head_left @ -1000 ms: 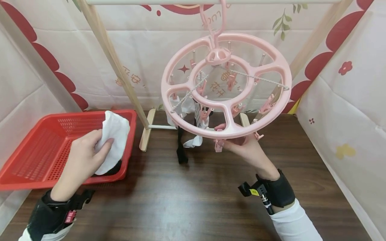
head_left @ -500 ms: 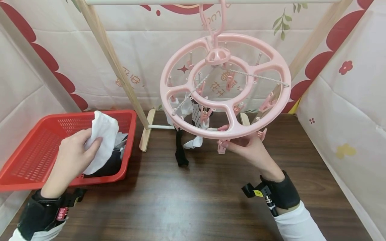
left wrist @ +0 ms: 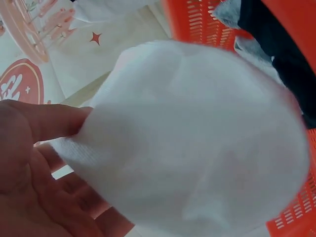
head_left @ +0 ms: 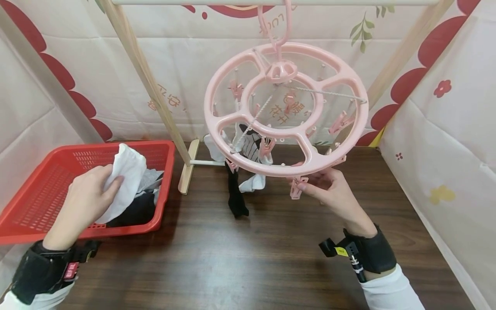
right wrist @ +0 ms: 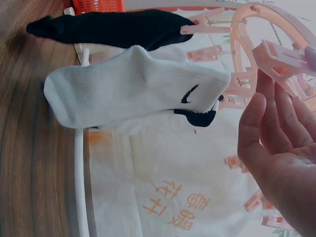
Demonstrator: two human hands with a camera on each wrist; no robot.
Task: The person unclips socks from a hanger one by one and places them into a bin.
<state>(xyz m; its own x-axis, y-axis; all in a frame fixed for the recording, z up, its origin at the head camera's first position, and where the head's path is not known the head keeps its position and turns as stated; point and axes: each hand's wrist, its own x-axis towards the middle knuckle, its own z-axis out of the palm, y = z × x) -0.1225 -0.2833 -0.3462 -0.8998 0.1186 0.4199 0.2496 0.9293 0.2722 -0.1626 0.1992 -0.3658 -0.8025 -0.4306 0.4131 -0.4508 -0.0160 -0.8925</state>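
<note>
My left hand pinches a white sock between thumb and fingers, over the red basket. In the left wrist view this sock spreads wide, its edge under the thumb. A round pink clip hanger hangs from the top bar by its hook. At its near rim my right hand holds a pink clothespin. The right wrist view shows that clothespin at the fingertips, with nothing in its jaws. A black sock and a white sock with a black logo hang from other clips.
The red basket stands at the left with black and grey socks in it. Wooden legs of the rack flank the hanger, with a white lower bar. Printed cloth walls surround the brown tabletop.
My left hand has moved left and slightly down with the white sock, uncovering more of the basket's socks. My right hand and its clothespin have shifted right; the hanger has turned a little.
</note>
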